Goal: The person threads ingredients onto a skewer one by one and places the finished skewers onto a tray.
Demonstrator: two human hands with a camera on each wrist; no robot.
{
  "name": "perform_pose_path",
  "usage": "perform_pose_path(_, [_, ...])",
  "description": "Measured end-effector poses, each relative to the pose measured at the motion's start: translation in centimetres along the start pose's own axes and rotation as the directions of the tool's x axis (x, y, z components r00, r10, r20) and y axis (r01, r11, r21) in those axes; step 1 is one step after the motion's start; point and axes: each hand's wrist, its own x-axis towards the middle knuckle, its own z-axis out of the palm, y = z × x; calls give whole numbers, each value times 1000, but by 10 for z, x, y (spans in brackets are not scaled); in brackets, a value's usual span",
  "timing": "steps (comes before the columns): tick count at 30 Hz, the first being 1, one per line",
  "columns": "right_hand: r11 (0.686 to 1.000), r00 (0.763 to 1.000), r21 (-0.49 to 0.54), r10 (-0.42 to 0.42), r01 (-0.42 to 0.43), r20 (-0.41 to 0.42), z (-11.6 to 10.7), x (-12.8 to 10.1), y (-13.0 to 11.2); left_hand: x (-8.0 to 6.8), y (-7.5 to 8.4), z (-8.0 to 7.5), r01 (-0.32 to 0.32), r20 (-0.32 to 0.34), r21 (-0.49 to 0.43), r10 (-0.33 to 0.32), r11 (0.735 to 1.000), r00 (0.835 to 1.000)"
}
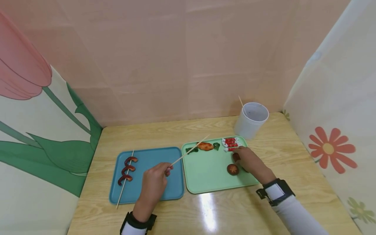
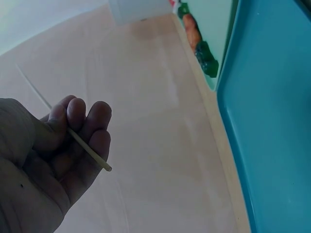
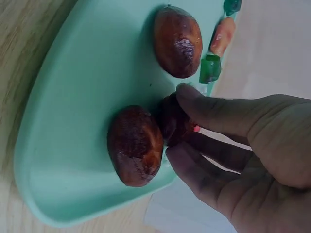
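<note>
My left hand (image 1: 154, 182) pinches a thin bamboo skewer (image 1: 191, 149) between thumb and fingers, its long end pointing up and right over the green tray (image 1: 202, 179). In the left wrist view the blunt end of the skewer pokes out past the fingers. Over the right side of the tray, my right hand (image 1: 252, 163) has thumb and fingertips around a small dark brown mushroom (image 3: 175, 124). Another brown mushroom (image 3: 136, 145) lies right beside it, and a third mushroom with a star-cut cap (image 1: 233, 169) sits a little apart. The hand partly covers the pinched one.
On the blue tray (image 1: 164, 192) at left lies a skewer with several curled sausages (image 1: 127, 168). Along the green tray's back edge are red-and-white sticks (image 1: 230, 141), an orange-brown piece (image 1: 205, 146) and green pieces (image 1: 216, 146). A white bucket (image 1: 249, 125) holding a skewer stands behind.
</note>
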Motion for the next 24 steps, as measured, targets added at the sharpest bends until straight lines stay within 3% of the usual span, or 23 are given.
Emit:
perform_pose_path(10, [998, 999, 50, 39, -39, -8, 4, 2, 6, 0, -1, 1, 1, 13, -16, -1, 1000, 1000])
perform_pose_path(12, [993, 997, 103, 55, -50, -45, 0, 3, 2, -1, -2, 2, -3, 12, -11, 3, 1000, 1000])
perform_pose_path(14, [969, 994, 240, 70, -48, -82, -8, 4, -5, -1, -2, 2, -4, 13, -8, 4, 1000, 1000])
perform_pose_path(16, [912, 990, 408, 87, -34, -112, -20, 3, -17, -2, -3, 3, -6, 14, -2, 6, 1000, 1000])
perform_pose_path(17, [866, 988, 499, 86, -13, -125, -27, 3, -23, -2, -3, 4, -9, 14, 1, 9, 1000, 1000])
perform_pose_path(21, [640, 992, 768, 73, 32, -103, -54, -3, -50, -4, -3, 8, -35, 14, 6, 35, 999, 999])
perform_pose_path(24, [436, 996, 896, 3, 83, -93, -70, -7, -67, -4, -1, 10, -51, 19, 8, 51, 999, 999])
